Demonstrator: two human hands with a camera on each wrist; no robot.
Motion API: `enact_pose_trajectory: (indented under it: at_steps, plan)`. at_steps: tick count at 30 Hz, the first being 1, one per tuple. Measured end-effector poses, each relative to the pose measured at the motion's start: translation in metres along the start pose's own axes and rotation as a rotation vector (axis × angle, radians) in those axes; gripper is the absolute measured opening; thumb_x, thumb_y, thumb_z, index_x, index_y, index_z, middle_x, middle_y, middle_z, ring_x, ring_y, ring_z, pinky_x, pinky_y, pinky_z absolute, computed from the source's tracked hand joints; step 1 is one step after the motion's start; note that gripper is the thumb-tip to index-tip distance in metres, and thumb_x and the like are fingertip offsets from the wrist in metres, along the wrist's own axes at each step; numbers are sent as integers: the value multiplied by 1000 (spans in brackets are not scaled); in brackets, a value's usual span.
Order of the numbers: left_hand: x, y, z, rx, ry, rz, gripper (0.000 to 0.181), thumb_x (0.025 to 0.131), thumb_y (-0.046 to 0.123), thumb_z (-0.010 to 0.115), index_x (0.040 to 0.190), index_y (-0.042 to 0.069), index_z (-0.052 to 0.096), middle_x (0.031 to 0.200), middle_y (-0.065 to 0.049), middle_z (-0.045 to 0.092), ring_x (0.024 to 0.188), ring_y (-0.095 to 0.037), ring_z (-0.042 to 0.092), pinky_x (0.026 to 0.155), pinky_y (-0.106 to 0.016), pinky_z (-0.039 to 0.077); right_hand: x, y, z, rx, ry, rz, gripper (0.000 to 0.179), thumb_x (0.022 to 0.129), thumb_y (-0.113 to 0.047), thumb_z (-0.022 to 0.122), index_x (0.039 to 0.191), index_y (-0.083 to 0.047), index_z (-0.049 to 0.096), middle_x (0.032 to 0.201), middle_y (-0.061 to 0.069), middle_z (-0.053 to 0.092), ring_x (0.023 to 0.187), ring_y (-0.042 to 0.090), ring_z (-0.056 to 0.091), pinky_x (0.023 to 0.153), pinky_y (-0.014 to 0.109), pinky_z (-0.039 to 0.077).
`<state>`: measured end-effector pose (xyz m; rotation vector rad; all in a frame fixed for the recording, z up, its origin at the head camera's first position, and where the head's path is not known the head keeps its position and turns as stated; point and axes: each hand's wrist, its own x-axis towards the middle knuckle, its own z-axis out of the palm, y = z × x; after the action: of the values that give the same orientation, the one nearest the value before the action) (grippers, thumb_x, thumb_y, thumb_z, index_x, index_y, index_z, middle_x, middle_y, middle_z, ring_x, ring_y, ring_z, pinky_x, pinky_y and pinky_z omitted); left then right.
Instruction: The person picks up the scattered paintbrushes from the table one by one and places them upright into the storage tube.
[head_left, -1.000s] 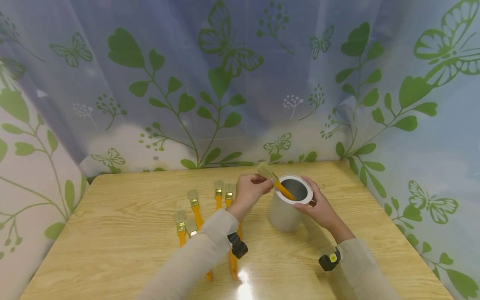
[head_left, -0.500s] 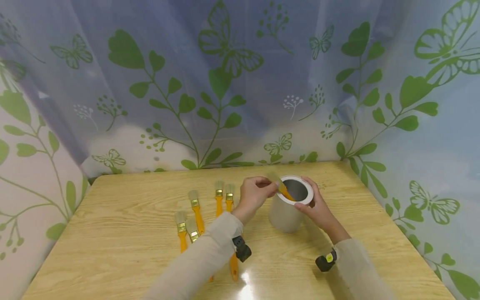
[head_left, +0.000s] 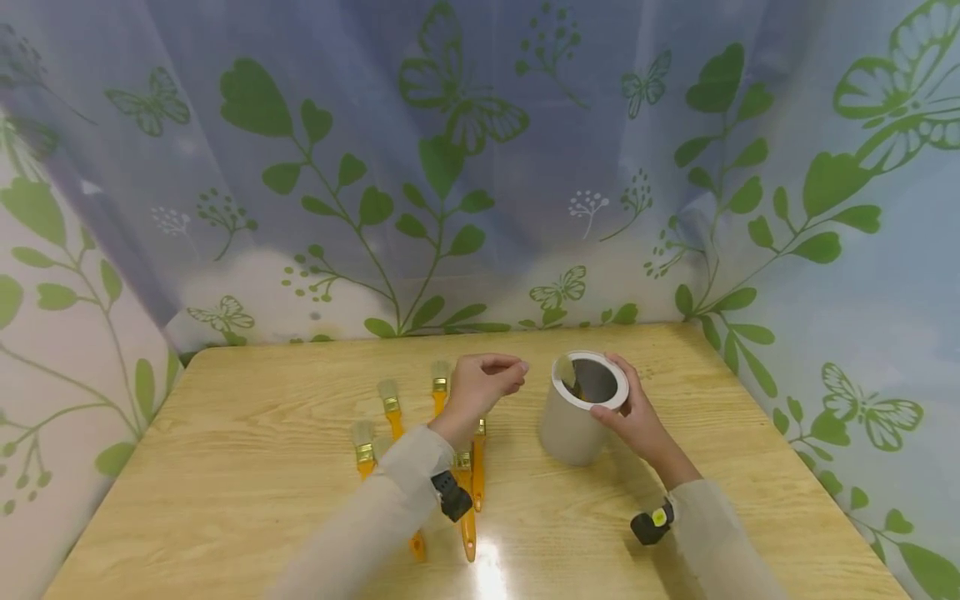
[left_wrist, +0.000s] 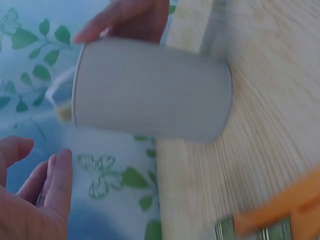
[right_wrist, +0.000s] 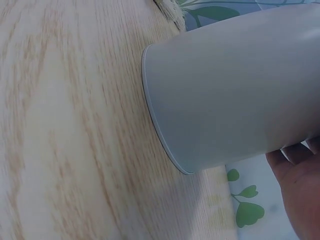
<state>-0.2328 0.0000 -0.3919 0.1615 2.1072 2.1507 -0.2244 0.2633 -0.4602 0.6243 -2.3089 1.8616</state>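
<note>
A pale grey canister [head_left: 570, 429] with a white rim stands upright on the table, seen side-on in both wrist views. Inside it leans a paintbrush [head_left: 567, 373], bristles up by the left of the rim; its bristle tips [left_wrist: 63, 112] show past the rim in the left wrist view. My right hand [head_left: 637, 421] grips the canister's right side near the top, thumb at the rim. To the left of the canister, my left hand [head_left: 483, 387] hovers with nothing in it, thumb and fingertips apart in the left wrist view.
Several orange-handled paintbrushes [head_left: 394, 421] lie on the wooden table [head_left: 247, 467] left of the canister, partly hidden under my left forearm. A curtain [head_left: 337, 167] with leaves and butterflies hangs behind and along the sides.
My left hand has lowered the paintbrush into the canister, let it go and drawn back to the left. My right hand keeps its grip on the canister.
</note>
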Motion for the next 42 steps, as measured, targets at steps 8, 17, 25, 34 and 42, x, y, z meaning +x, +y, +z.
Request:
enact_pose_trajectory:
  at_steps: [8,17,25,34,42]
  plan:
    - [-7,-12,-58,22,63,-29,32,90,17,69,115,-2,66,111,-18,67,97,-26,67,88,-36,55,-1,2,-1,7,-1,6,80,87,1,61,151,-4,13,144,24,29,118,8,42,93,12,40]
    - [-29,-33,-128,84,120,-124,44,93,22,64,127,-6,57,124,-23,59,111,-30,61,93,-34,52,-1,2,-2,0,-3,10,80,88,0,61,151,-4,12,145,24,28,119,8,41,94,12,39]
    - [-53,-52,-168,116,203,-199,51,93,23,65,130,-9,52,125,-24,58,109,-25,63,96,-36,50,-1,3,-3,-6,-6,2,80,88,0,61,151,-2,11,145,25,27,120,6,41,94,11,39]
    - [-75,-67,-187,244,260,-246,47,93,17,64,130,-9,52,127,-24,58,100,-15,63,91,-32,53,-2,4,-2,-2,-15,16,81,88,0,60,152,-4,11,146,23,27,121,6,41,94,12,40]
    - [-80,-82,-185,375,293,-276,45,82,10,73,119,-12,58,108,-22,67,92,-19,65,76,-24,55,0,1,-2,5,-12,20,80,88,-1,61,151,-2,11,145,26,27,119,7,42,93,11,40]
